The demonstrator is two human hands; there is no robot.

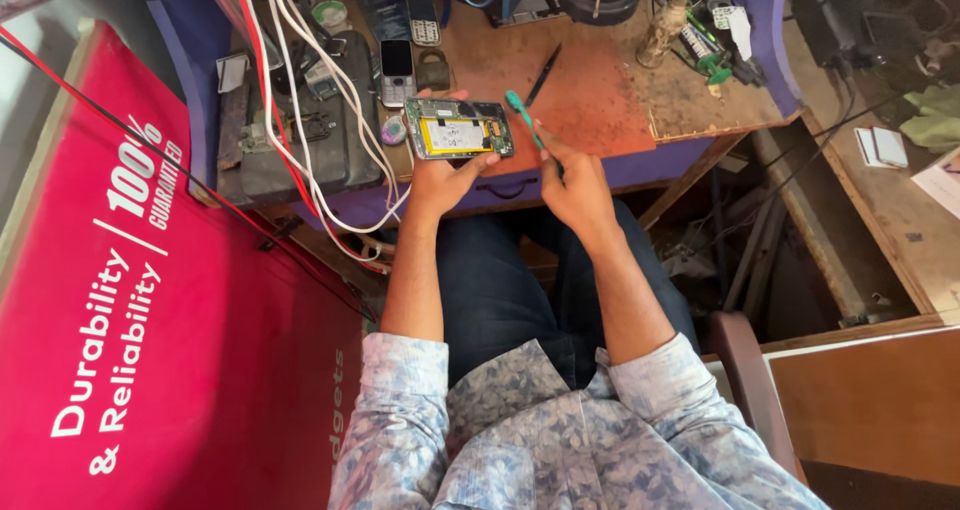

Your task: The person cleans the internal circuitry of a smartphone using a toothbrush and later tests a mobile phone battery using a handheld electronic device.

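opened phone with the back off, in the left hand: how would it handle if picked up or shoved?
The opened phone is a thin flat slab, so it would probably slide, not roll. Its exposed battery and boards suggest it is fragile. The left hand grips only its near edge, so it looks light; the right hand holds a green tool.

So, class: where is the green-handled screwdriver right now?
In the head view, the green-handled screwdriver is in the right hand, just right of the opened phone.

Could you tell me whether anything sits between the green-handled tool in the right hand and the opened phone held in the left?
Nothing visible does: the green-handled tool in the right hand already reaches the edge of the opened phone gripped by the left hand.
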